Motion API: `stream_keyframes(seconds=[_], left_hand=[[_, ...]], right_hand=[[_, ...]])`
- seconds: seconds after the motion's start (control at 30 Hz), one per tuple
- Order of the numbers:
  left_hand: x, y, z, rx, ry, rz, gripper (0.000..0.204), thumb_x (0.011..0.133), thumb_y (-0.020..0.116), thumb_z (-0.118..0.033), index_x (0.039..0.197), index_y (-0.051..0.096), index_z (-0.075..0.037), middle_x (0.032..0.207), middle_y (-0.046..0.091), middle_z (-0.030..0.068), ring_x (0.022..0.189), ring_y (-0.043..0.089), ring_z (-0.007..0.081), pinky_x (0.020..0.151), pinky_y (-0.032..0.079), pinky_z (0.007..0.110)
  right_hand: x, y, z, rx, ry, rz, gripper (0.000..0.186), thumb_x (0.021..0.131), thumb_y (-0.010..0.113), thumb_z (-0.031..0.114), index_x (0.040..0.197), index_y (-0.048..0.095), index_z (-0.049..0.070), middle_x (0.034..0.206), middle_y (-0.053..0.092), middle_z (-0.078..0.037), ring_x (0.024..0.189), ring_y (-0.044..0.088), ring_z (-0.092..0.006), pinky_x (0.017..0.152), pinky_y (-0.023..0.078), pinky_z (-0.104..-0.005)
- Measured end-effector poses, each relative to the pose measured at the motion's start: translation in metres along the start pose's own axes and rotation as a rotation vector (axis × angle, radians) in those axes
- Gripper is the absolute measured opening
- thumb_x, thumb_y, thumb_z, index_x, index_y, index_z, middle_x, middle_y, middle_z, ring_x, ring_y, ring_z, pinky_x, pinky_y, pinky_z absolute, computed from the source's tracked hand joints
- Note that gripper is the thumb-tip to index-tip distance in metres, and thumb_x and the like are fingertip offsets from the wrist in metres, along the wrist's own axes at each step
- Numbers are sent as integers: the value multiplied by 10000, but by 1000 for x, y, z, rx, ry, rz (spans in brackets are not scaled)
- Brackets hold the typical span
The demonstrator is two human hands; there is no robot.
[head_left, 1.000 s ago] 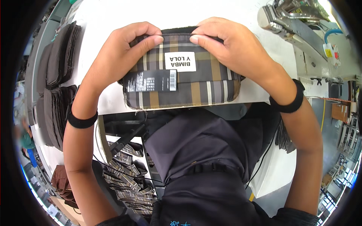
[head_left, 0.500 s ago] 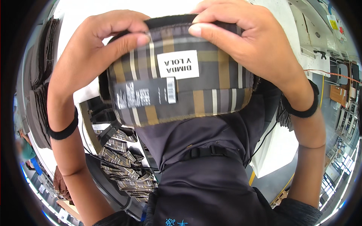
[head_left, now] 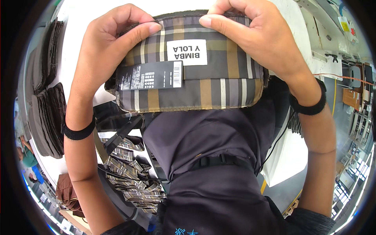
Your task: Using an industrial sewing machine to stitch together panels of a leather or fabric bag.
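A plaid fabric bag piece in grey, brown and white, with raw frayed edges, hangs in front of my body. My left hand pinches its far edge on the left between thumb and fingers. On the right, my right hand grips the same edge, thumb on the near face. A white fabric label sits on the face between the hands, upside down to me. Below and left of it lies a black printed care label. The bag's far side and some fingertips are hidden.
Stacks of dark fabric pieces lie on the white table at left. Plaid strips are heaped low on the left, by a brown bag. A thin black cable runs near my right side.
The bag piece has risen in view and levelled out, showing its face more sharply. Both hands keep their hold; the left wrist and forearm have shifted to the right.
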State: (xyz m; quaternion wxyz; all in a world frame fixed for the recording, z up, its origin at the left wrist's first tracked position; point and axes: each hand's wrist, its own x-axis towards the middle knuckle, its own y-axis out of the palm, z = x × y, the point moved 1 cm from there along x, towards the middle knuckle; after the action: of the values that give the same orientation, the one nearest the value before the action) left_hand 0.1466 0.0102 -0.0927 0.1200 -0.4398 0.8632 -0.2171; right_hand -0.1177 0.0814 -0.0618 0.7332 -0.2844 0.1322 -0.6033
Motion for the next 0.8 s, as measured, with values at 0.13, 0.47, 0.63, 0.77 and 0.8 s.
stream_keyframes(seconds=[0.13,0.47,0.63,0.77,0.8], left_hand=[[8,4,6,-92,56,-4,109,1005,729,-117,1020,698,-14,958,716,-8,870,632,36,800,515,195],[7,9,3,-148,64,-30,130,997,739,-121,956,684,-11,880,699,-15,804,618,26,736,517,198],[7,10,2,-213,58,-49,118,995,729,-96,955,662,-7,919,692,-8,812,604,28,727,507,202],[5,6,1,-195,-17,-2,99,996,721,-67,960,632,-42,1037,702,40,922,626,71,834,511,229],[4,8,1,-201,5,-28,101,987,725,-70,956,640,-25,1001,702,27,877,616,57,794,509,217]], right_hand=[[8,-1,-10,-6,24,0,195,951,752,160,894,674,-9,784,685,-106,727,601,-148,689,497,-306],[5,5,-27,46,48,-9,186,961,775,165,883,670,32,773,618,53,734,544,-23,668,464,-217],[6,8,-26,83,72,-25,201,957,781,168,870,660,34,770,624,52,732,544,-20,656,462,-215],[5,10,-25,36,71,-67,224,939,799,180,863,650,30,743,620,30,704,536,-34,635,455,-233],[4,11,-25,-3,42,-86,231,930,807,185,863,649,30,733,618,18,694,534,-42,628,452,-240]])
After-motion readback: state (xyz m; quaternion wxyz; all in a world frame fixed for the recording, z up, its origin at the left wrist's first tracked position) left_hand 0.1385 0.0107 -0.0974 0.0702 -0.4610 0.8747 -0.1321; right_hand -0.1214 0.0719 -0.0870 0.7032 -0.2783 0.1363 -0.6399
